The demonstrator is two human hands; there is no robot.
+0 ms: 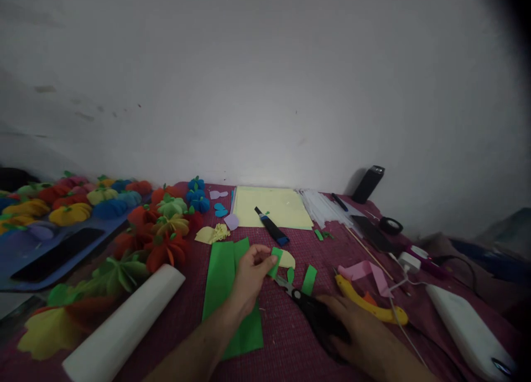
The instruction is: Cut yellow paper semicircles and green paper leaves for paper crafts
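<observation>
My left hand (249, 277) pinches a small green paper piece (275, 260) between thumb and fingertips. My right hand (344, 321) grips black-handled scissors (311, 310), whose metal blades point at the lower edge of that piece. I cannot tell whether the blades touch it. Under my left forearm lie larger green paper sheets (218, 274). Close to the scissors are a green leaf-shaped cutout (291, 275), a green strip (309, 279) and a pale yellow paper piece (287, 258).
Colourful paper pumpkins (112, 205) crowd the left. A white roll (124, 326) lies in front of them. Yellow sheets (274, 199) with a utility knife (271, 227) lie by the wall. To the right are a yellow-handled tool (369, 307), a white power bank (468, 332) and cables.
</observation>
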